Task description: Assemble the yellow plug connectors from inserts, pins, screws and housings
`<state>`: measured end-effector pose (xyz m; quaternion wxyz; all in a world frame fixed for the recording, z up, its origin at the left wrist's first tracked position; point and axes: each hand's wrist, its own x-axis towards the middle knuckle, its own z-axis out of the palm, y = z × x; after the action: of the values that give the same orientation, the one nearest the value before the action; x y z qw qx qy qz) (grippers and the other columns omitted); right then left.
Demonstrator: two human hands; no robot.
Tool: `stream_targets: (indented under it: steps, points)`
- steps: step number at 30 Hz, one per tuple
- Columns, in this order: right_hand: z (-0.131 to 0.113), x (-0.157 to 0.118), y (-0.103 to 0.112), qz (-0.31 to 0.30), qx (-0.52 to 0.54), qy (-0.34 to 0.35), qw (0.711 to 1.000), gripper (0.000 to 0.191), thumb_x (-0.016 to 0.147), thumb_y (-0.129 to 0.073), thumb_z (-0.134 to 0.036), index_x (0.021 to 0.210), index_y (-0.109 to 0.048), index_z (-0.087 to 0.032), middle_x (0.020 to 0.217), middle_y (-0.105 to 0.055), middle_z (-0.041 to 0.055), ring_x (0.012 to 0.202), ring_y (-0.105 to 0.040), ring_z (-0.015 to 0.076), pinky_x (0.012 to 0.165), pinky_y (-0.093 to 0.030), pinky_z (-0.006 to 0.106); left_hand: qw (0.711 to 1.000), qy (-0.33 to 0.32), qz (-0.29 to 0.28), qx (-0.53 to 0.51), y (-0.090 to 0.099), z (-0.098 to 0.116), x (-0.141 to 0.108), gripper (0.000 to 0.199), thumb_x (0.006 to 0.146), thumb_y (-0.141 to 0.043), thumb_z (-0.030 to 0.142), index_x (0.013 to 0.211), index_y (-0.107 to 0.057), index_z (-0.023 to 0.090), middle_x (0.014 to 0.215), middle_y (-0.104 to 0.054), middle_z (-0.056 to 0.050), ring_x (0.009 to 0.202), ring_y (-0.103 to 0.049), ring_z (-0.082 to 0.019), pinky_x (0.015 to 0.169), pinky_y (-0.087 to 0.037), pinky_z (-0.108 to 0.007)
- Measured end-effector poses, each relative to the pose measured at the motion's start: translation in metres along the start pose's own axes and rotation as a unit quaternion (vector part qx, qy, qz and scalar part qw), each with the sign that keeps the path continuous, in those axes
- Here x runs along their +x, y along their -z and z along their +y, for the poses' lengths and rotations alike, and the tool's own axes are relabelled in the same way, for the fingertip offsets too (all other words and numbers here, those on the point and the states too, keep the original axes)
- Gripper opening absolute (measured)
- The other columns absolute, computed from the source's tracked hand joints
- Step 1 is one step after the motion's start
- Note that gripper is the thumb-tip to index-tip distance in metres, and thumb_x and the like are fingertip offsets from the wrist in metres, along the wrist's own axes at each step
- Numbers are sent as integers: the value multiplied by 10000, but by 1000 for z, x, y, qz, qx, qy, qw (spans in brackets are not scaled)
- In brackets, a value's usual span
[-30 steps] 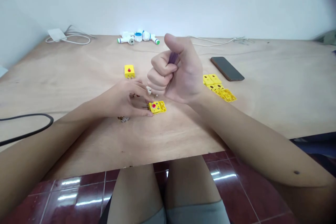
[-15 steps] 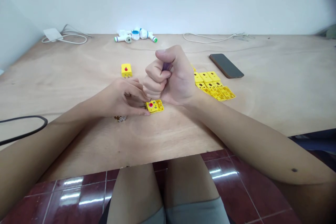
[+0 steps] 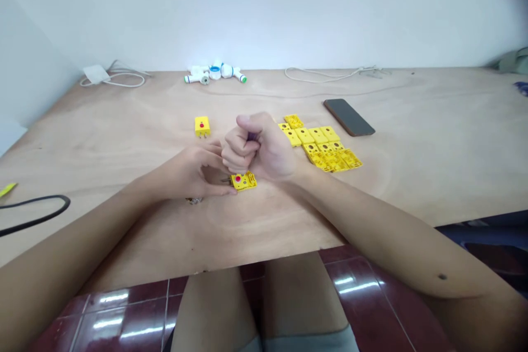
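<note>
My left hand [image 3: 193,171] has its fingertips around a yellow two-pin plug body [image 3: 243,181] with a red dot, which lies on the plywood table [image 3: 264,231]. Its pins point toward that hand. My right hand [image 3: 259,146] is a fist just above the plug, gripping a purple tool handle [image 3: 252,136], most of which is hidden by the fingers. A finished-looking yellow plug [image 3: 202,126] stands further back. Small metal parts [image 3: 193,201] lie under my left wrist.
Loose yellow plug halves [image 3: 322,146] lie grouped to the right, next to a black phone [image 3: 348,116]. White pipe fittings [image 3: 214,72] and a white cable [image 3: 325,73] lie along the back wall. A black cable [image 3: 33,210] lies at the left.
The view has tilted up, so the table's contents sit lower in the frame. My right fist has come down closer to the plug, and more yellow halves show beside it.
</note>
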<state>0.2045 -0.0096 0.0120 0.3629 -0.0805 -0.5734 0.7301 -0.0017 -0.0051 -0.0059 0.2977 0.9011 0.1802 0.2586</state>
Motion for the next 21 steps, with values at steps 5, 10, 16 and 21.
stream_targets:
  steps: [5, 10, 16, 21]
  points:
    - [-1, 0, 0, -16, -26, 42, 999, 679, 1112, -566, -625, 583, -386, -239, 512, -316, -69, 486, -303, 101, 525, -279, 281, 997, -62, 22, 27, 4, 7, 1, 91, 987, -815, 269, 1062, -826, 220, 1287, -829, -80, 1232, -783, -282, 1109, -667, -433]
    - [-7, -2, 1, -22, -47, 47, 998, 664, 1146, -554, -560, 590, -530, -197, 561, -483, -9, 578, -453, 131, 604, -357, 304, 994, -29, -15, 109, 9, 16, 1, 111, 1007, -766, 345, 1042, -803, 246, 1280, -828, -57, 1271, -778, -274, 1133, -668, -406]
    - [-11, -7, 9, -25, -17, 30, 999, 626, 1158, -580, -496, 625, -622, -170, 604, -541, 1, 573, -466, 128, 619, -374, 310, 995, -1, -28, 98, 8, 18, -2, 189, 1008, -735, 335, 1164, -802, 252, 1271, -837, -35, 1315, -765, -280, 1153, -655, -395]
    - [-4, -12, 16, -10, -11, 22, 1000, 609, 1149, -569, -600, 830, -779, -125, 633, -478, -25, 621, -452, 133, 646, -370, 303, 991, -12, -33, 129, 7, 15, -4, 372, 1006, -784, 431, 1320, -763, 231, 1413, -807, -97, 1412, -717, -349, 1190, -634, -506]
